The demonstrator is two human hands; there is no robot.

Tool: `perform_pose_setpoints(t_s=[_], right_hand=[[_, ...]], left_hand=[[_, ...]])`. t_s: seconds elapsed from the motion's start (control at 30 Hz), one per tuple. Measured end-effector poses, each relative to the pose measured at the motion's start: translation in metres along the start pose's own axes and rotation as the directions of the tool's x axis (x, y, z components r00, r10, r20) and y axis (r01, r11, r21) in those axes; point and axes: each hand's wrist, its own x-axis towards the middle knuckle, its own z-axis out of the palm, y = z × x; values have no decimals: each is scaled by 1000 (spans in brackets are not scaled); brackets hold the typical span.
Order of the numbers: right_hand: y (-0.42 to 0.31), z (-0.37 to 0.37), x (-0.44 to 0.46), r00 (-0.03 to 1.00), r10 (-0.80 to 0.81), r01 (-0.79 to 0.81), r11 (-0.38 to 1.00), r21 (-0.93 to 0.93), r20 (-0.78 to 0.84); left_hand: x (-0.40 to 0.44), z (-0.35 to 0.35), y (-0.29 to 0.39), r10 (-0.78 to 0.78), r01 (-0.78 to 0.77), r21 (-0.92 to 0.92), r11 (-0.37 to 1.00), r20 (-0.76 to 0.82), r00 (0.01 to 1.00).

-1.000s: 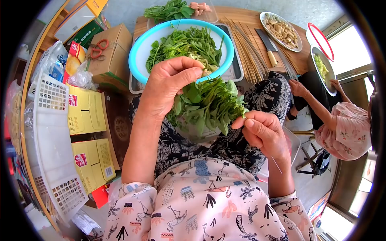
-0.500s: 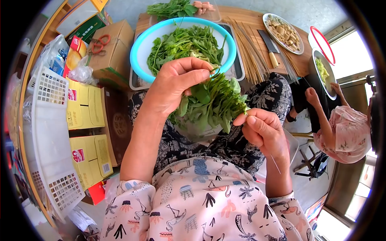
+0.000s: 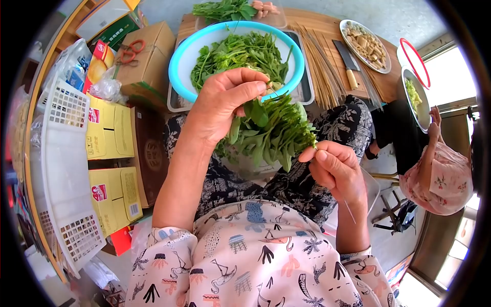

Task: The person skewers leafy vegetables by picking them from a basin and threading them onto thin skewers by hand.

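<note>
A bunch of leafy greens (image 3: 279,133) hangs above my lap, threaded on a thin skewer (image 3: 350,212) whose end sticks out below my right hand. My right hand (image 3: 335,166) pinches the skewer at the right end of the bunch. At the left end, my left hand (image 3: 230,97) is closed, thumb against forefinger, on a thin green stem (image 3: 271,90). Just beyond my left hand stands a blue-rimmed basin (image 3: 179,66) filled with loose greens (image 3: 238,53).
On the wooden table (image 3: 327,25) lie bamboo skewers (image 3: 319,66), a knife (image 3: 348,64) and a plate of cut food (image 3: 365,45). Boxes (image 3: 110,135) and a white rack (image 3: 66,169) stand left. At right sits another person (image 3: 437,176) beside a bowl (image 3: 414,97).
My left hand has shifted slightly right and up along the greens. The other person's hands have moved closer together, near the bowl. The view has shifted a little.
</note>
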Motion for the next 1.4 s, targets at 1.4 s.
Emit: perform_pose_setpoints(t_s=[1.4], right_hand=[[-69, -34, 11, 993, -32, 35, 999, -20, 114]], left_hand=[[38, 33, 32, 161, -186, 76, 980, 261, 952]])
